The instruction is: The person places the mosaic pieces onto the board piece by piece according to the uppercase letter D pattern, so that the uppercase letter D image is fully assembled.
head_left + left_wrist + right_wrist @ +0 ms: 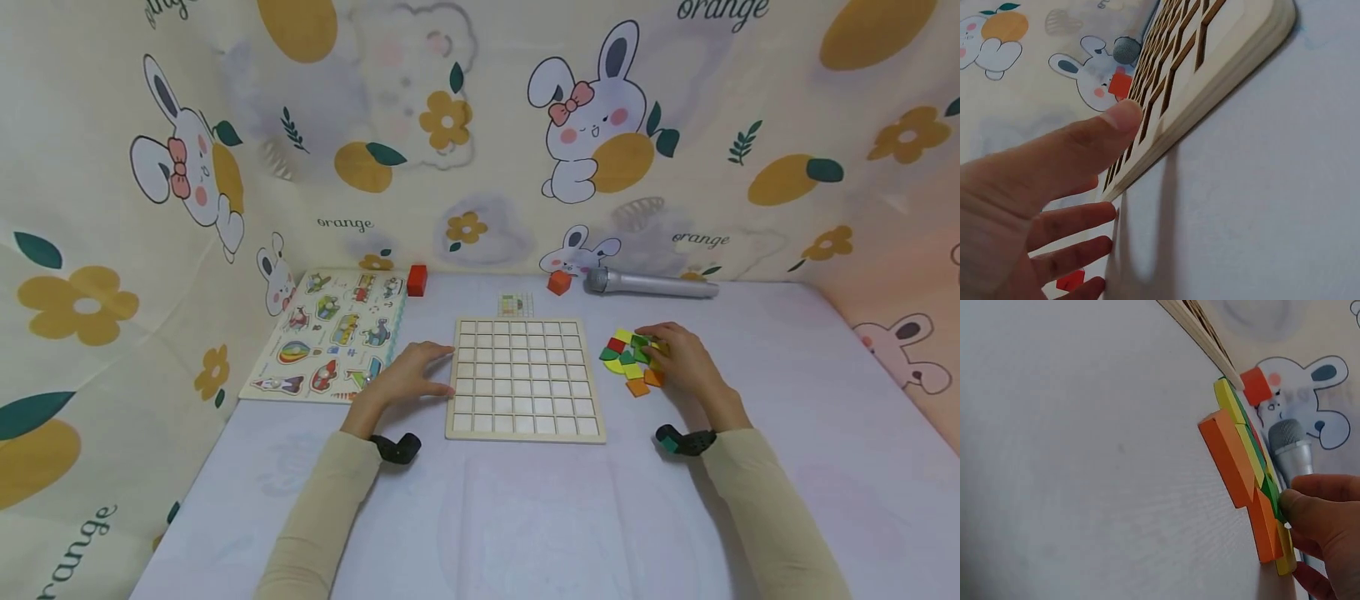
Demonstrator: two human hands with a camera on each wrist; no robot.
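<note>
A wooden grid board (pixel 525 320) with rows of square white cells lies flat on the table. My left hand (pixel 408 372) is at its left edge, thumb and fingers spread; in the left wrist view the thumb (pixel 1124 117) overlaps the board's rim, the other fingers extended beside it. To the board's right sits a loose pile of small tiles in yellow, green, red and orange (pixel 637 387). Over the pile's right side, my right hand (pixel 686 358) pinches a green tile (pixel 1270 495) between thumb and fingers, partly hidden by them. A yellow tile (pixel 1285 550) lies beneath the fingers.
A picture puzzle board (pixel 307 333) lies at the left, partly behind the left arm. Along the back are a red block (pixel 417 281), an orange-red block (pixel 559 283) and a grey microphone (pixel 652 283). A small pattern card (pixel 515 305) lies just behind the grid board.
</note>
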